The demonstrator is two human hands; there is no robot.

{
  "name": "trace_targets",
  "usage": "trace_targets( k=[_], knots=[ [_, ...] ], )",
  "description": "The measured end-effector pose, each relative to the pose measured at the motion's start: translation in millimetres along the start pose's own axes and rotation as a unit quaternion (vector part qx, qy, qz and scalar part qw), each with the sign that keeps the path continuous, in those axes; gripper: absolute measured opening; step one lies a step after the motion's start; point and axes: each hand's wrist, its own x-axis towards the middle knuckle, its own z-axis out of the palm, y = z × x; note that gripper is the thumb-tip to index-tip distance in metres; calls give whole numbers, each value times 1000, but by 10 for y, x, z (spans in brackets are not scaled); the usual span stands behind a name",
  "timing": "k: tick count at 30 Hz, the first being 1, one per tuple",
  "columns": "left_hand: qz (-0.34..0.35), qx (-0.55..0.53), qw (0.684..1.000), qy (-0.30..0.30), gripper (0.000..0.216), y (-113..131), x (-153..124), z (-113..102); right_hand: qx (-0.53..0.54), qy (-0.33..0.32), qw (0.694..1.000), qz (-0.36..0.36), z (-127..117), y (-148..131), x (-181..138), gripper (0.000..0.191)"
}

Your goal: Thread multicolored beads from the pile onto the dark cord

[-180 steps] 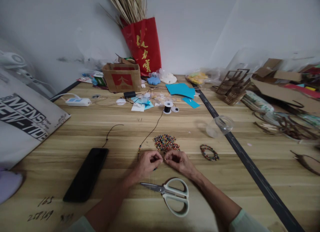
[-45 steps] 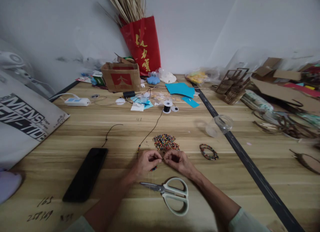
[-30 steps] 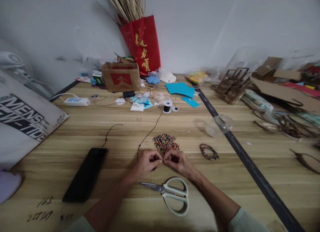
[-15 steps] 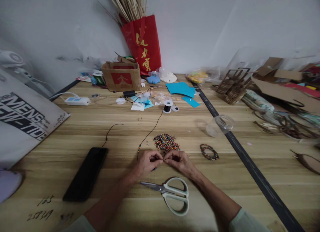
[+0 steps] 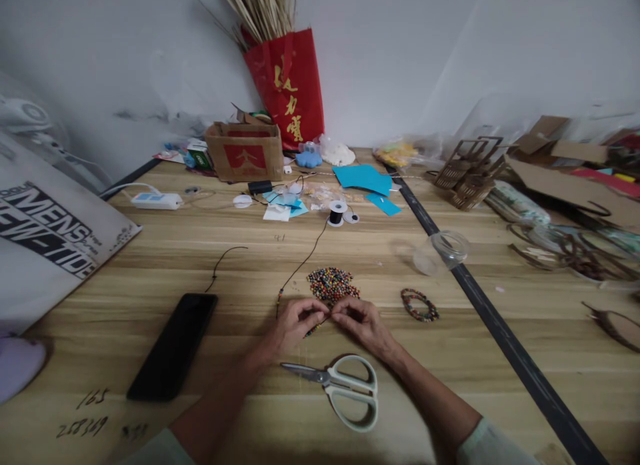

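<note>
My left hand [image 5: 294,323] and my right hand [image 5: 361,322] rest on the wooden table [image 5: 150,258], fingertips pinched together just below a pile of coloured beads [image 5: 332,283]. Both pinch a thin black cord [image 5: 303,263] with a few beads strung on it; the cord runs up to a small black spool [image 5: 337,213]. Strung beads show under my left fingers. A finished bead bracelet [image 5: 419,305] lies to the right of my right hand. White-handled scissors [image 5: 344,389] lie just below my hands.
A black phone [image 5: 173,345] lies at the left, a loose cord piece [image 5: 223,261] above it. A clear plastic cup [image 5: 442,250] lies on its side. Cardboard box [image 5: 245,151], red bag [image 5: 287,88], blue paper [image 5: 363,179], power strip [image 5: 151,199] stand at the back; wooden parts [image 5: 570,205] at right.
My hands stay pinched together at the same spot below the bead pile; only small finger movements on the cord. The view shifts slightly.
</note>
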Motion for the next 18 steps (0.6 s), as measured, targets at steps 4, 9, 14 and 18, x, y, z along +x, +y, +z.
trace_targets(
  k=[4,9,14,18],
  knots=[
    [-11,-41,999,-24,21,2,2,12,-4,-7,1000,-24,7,-16,8,29],
    [-19,-66,997,-30,17,-41,0,30,-39,-20,998,-36,12,-48,9,29],
    [-8,-39,999,-7,13,-67,5,35,-82,-28,995,-53,15,-74,3,26],
    [-8,-24,1000,-2,11,-72,6,37,-88,-30,994,-63,19,-80,3,24]
  ],
)
